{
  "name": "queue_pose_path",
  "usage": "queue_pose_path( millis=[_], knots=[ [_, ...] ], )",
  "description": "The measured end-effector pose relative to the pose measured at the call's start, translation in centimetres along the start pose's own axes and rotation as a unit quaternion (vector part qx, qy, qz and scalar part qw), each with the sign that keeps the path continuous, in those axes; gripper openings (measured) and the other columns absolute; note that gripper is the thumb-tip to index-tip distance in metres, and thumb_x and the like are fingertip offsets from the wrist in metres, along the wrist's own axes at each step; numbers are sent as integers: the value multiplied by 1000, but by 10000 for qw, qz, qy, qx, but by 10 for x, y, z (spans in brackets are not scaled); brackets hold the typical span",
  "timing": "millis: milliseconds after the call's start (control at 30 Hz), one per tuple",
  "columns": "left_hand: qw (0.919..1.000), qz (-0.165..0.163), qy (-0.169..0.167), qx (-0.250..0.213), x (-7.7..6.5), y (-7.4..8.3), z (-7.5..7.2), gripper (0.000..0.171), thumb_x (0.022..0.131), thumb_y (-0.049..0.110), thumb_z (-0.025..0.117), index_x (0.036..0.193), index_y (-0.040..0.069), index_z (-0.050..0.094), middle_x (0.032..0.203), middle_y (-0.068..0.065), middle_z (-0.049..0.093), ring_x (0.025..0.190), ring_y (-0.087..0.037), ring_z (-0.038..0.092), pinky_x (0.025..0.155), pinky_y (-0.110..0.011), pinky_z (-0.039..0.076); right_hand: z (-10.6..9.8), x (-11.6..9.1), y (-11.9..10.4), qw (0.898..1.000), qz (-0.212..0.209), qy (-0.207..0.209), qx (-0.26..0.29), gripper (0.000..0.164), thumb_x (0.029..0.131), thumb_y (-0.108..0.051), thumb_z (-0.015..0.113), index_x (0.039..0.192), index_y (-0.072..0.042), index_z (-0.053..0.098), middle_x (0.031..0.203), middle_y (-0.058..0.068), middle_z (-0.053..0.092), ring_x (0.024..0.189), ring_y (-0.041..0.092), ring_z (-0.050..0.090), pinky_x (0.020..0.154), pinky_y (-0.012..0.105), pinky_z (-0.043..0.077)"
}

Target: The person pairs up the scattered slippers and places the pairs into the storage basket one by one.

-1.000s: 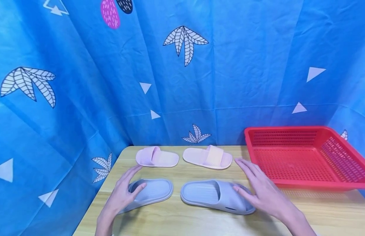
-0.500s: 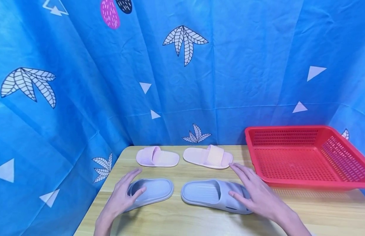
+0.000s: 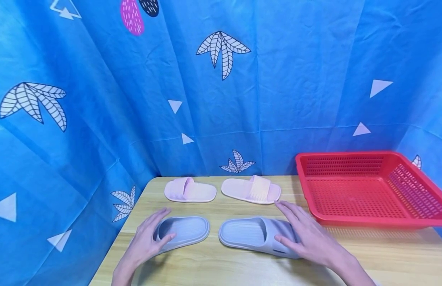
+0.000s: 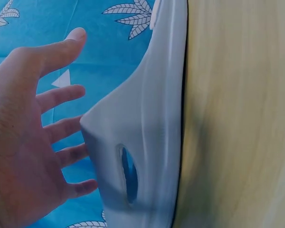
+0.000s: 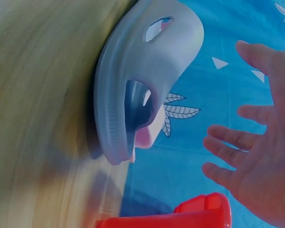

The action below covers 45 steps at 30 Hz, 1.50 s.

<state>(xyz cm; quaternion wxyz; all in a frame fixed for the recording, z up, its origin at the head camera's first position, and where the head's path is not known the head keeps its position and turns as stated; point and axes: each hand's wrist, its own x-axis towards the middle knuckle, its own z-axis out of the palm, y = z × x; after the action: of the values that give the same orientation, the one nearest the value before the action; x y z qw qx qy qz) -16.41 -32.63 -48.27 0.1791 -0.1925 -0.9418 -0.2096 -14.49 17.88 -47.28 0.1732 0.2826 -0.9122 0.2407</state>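
Observation:
Two grey slippers lie on the wooden table, toes pointing outward. Over the toe part of the left grey slipper is my left hand, fingers spread and nothing gripped; the left wrist view shows the slipper's side beside the fingers. My right hand hovers above the toe of the right grey slipper, its fingers spread as well. In the right wrist view a gap shows between that hand and the slipper's vented upper. Both hands partly cover the slipper toes in the head view.
Behind the grey pair lie a left pink slipper and a right pink slipper. A red perforated basket stands at the right. Blue patterned cloth hangs behind the wooden table.
My right hand has shifted slightly left over the grey slipper's toe. My left hand has dropped back a little. The slippers and basket stay in place.

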Motion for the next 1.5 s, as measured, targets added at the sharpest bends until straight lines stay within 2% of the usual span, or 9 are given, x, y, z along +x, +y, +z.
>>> queue_pose_path(
  millis=[167, 333, 567, 833, 967, 1067, 1267, 1500],
  knots=[
    [10000, -23, -39, 3, -2, -4, 3, 78, 81, 41, 86, 144, 8, 57, 148, -14, 55, 133, -41, 51, 104, -66, 37, 5, -2, 2, 10000, -22, -72, 5, 84, 92, -53, 72, 159, -15, 39, 156, 10, 45, 138, 33, 47, 107, 60, 42],
    [10000, -65, -56, 13, -2, -7, 6, 82, 77, 43, 89, 145, 10, 57, 148, -13, 55, 133, -41, 52, 105, -65, 37, 11, -3, 4, 9997, -225, 3, -116, 84, 90, -53, 74, 157, -13, 42, 152, 11, 49, 135, 31, 50, 103, 56, 46],
    [9996, -188, -210, 74, -3, -8, 8, 88, 75, 51, 88, 147, 13, 55, 146, -13, 57, 132, -40, 53, 103, -65, 39, 18, -1, 5, 9990, -353, -20, -265, 85, 88, -54, 76, 155, -11, 45, 148, 12, 52, 132, 32, 53, 100, 55, 49],
    [9988, -349, -254, 234, -8, -11, 11, 98, 68, 60, 90, 149, 17, 53, 143, -12, 59, 128, -40, 56, 101, -65, 41, 24, -2, 8, 9991, -315, -212, -196, 89, 86, -54, 78, 157, -12, 43, 147, 15, 53, 132, 36, 53, 105, 60, 44],
    [9979, -445, -384, 280, -10, -11, 11, 103, 65, 62, 90, 149, 17, 52, 143, -11, 60, 128, -40, 56, 99, -68, 40, 27, -4, 10, 9991, -280, -279, -148, 91, 84, -55, 79, 156, -12, 43, 146, 15, 55, 132, 35, 54, 105, 60, 43],
    [9966, -589, -513, 277, -12, -12, 10, 106, 63, 64, 90, 150, 18, 52, 143, -11, 59, 129, -40, 54, 98, -72, 38, 28, -5, 10, 9989, -200, -412, -136, 94, 83, -58, 79, 157, -14, 42, 146, 15, 55, 131, 35, 54, 105, 60, 43],
    [9933, -868, -716, 275, -13, -15, 11, 111, 61, 62, 92, 153, 17, 48, 145, -13, 57, 132, -42, 51, 97, -79, 31, 31, -8, 9, 9947, 175, -1012, 5, 100, 78, -62, 81, 160, -24, 38, 146, 10, 53, 130, 32, 53, 101, 59, 46],
    [9920, -986, -733, 301, -15, -21, 12, 110, 59, 59, 94, 149, 11, 51, 141, -14, 60, 127, -41, 54, 94, -76, 35, 33, -9, 8, 9917, 222, -1259, 115, 105, 74, -56, 87, 159, -19, 38, 142, 9, 52, 126, 30, 54, 96, 54, 50]
  ],
)
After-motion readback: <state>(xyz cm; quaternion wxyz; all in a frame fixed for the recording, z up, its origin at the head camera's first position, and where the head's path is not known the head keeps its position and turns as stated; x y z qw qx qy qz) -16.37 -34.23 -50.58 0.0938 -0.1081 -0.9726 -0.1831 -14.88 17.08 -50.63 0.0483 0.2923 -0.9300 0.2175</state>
